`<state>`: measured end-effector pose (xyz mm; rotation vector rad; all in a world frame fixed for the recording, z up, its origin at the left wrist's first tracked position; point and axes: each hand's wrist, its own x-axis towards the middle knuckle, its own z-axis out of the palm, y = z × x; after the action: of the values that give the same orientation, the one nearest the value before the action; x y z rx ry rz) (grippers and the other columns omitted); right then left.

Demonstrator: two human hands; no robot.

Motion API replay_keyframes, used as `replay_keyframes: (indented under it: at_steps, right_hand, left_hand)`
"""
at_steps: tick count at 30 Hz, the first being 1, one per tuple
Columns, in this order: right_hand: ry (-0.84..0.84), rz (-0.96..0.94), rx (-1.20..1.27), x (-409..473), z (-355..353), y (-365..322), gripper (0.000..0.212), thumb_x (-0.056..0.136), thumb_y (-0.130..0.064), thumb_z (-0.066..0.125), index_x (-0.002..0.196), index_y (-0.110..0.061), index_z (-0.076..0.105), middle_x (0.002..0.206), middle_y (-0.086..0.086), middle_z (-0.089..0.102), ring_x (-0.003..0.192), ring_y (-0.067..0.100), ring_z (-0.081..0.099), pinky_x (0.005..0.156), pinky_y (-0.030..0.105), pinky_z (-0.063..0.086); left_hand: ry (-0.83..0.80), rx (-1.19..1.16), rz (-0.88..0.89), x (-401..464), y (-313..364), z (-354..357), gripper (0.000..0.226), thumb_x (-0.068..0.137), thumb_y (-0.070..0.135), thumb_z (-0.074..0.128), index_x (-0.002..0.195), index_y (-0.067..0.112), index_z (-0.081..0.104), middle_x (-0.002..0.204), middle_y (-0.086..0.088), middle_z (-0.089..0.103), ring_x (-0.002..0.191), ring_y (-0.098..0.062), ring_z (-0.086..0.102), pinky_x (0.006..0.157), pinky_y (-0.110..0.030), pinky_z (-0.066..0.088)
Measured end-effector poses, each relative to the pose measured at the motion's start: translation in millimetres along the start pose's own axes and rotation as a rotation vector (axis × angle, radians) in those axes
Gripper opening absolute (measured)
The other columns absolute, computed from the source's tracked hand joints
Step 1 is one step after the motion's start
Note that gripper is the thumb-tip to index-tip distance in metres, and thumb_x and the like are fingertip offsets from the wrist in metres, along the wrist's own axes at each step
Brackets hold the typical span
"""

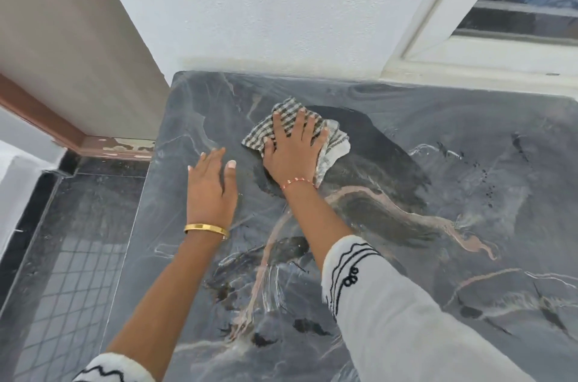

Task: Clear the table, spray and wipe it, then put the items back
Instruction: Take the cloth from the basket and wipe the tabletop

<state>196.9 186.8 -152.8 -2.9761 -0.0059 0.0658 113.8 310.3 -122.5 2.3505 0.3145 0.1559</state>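
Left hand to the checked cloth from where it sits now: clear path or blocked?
Probably clear. The left hand lies flat on the dark marble table just beside the checked cloth, with bare tabletop between them. The right hand covers most of the cloth, so only its near left edge is free.

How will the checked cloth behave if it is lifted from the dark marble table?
The black-and-white checked cloth already lies creased and bunched under the right hand, so it would probably hang limp. It looks thin, likely light, perhaps clinging to the wet-looking table.

Your table is polished dark marble, glossy where wet. Your cloth is soft checked woven fabric; the wall looks matt, rough plaster.
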Motion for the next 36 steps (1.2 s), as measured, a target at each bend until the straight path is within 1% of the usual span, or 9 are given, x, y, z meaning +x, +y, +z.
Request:
replay_keyframes:
  at_steps: [3,6,9,17,22,24,29,33,36]
  right_hand:
    - [-0.041,-0.24,0.007,-31.2,5.6,-23.4,0.056,0.093,-0.044,0.034,0.146,-0.032,0.023,0.156,0.017,0.014,0.144,0.037,0.01,0.113,0.06,-0.005]
    - [-0.07,-0.438,-0.054,-60.3,6.2,3.2,0.054,0.093,-0.045,0.033,0.146,-0.035,0.023,0.156,0.014,0.017,0.144,0.033,0.015,0.114,0.057,0.0]
    - [-0.095,-0.48,-0.067,-75.3,1.2,39.9,0.053,0.093,-0.049,0.034,0.144,-0.038,0.026,0.156,0.009,0.021,0.144,0.029,0.018,0.115,0.054,0.004]
    - [-0.053,0.023,-0.078,-87.9,-18.3,146.7,0.057,0.094,-0.055,0.025,0.147,-0.039,0.011,0.159,0.006,0.009,0.147,0.026,0.007,0.116,0.05,0.001]
    - [0.023,0.386,-0.014,-127.9,-7.4,113.7,0.058,0.096,-0.049,0.027,0.149,-0.031,0.013,0.158,0.014,0.012,0.145,0.032,0.009,0.113,0.057,0.005]
    - [0.053,0.433,0.027,-142.1,-2.6,80.9,0.058,0.096,-0.046,0.03,0.149,-0.027,0.016,0.156,0.019,0.014,0.144,0.038,0.011,0.112,0.06,0.005]
    - [-0.075,0.374,0.051,-137.2,5.6,8.8,0.06,0.096,-0.043,0.031,0.15,-0.025,0.011,0.155,0.027,0.006,0.142,0.045,0.007,0.109,0.065,0.002]
    - [-0.007,0.187,-0.148,-126.1,-20.9,44.2,0.063,0.085,-0.059,0.044,0.139,-0.028,0.04,0.129,0.023,0.048,0.115,0.039,0.046,0.098,0.051,0.034]
    - [-0.005,-0.071,-0.145,-132.6,-22.5,78.4,0.066,0.088,-0.063,0.033,0.144,-0.026,0.033,0.149,0.021,0.031,0.137,0.039,0.028,0.113,0.055,0.015]
  left_hand:
    - [0.066,0.009,-0.034,-3.0,-12.9,-11.7,0.044,0.097,0.028,0.033,0.134,0.005,0.041,0.141,-0.015,0.043,0.138,-0.031,0.029,0.116,-0.044,0.01]
    - [0.084,0.0,-0.065,-5.9,-9.0,-4.8,0.044,0.097,0.028,0.033,0.134,0.005,0.04,0.141,-0.017,0.044,0.137,-0.032,0.029,0.116,-0.046,0.011]
    - [0.038,-0.034,-0.059,-12.4,11.5,14.1,0.044,0.097,0.027,0.033,0.134,0.004,0.041,0.141,-0.016,0.044,0.138,-0.03,0.029,0.117,-0.046,0.011]
    - [-0.104,-0.034,0.105,-35.2,46.0,42.1,0.045,0.097,0.03,0.031,0.135,0.007,0.039,0.142,-0.012,0.043,0.139,-0.027,0.026,0.117,-0.04,0.004]
    - [-0.127,-0.05,0.12,-39.2,42.7,36.7,0.044,0.097,0.029,0.032,0.134,0.008,0.041,0.142,-0.012,0.044,0.139,-0.025,0.027,0.117,-0.04,0.004]
    - [-0.118,-0.059,0.129,-36.4,37.3,30.9,0.042,0.097,0.029,0.032,0.132,0.009,0.044,0.141,-0.012,0.045,0.139,-0.026,0.028,0.117,-0.041,0.005]
    - [-0.106,-0.04,0.097,-28.0,20.1,12.3,0.046,0.097,0.034,0.03,0.131,0.008,0.046,0.14,-0.013,0.045,0.138,-0.027,0.029,0.116,-0.042,0.007]
    - [-0.105,-0.032,0.092,-25.6,13.7,5.5,0.044,0.097,0.03,0.032,0.131,0.006,0.046,0.14,-0.013,0.046,0.138,-0.027,0.03,0.116,-0.041,0.009]
    - [-0.153,-0.01,0.107,-26.2,17.4,9.9,0.046,0.097,0.032,0.031,0.133,0.007,0.044,0.142,-0.013,0.044,0.139,-0.027,0.028,0.117,-0.042,0.008]
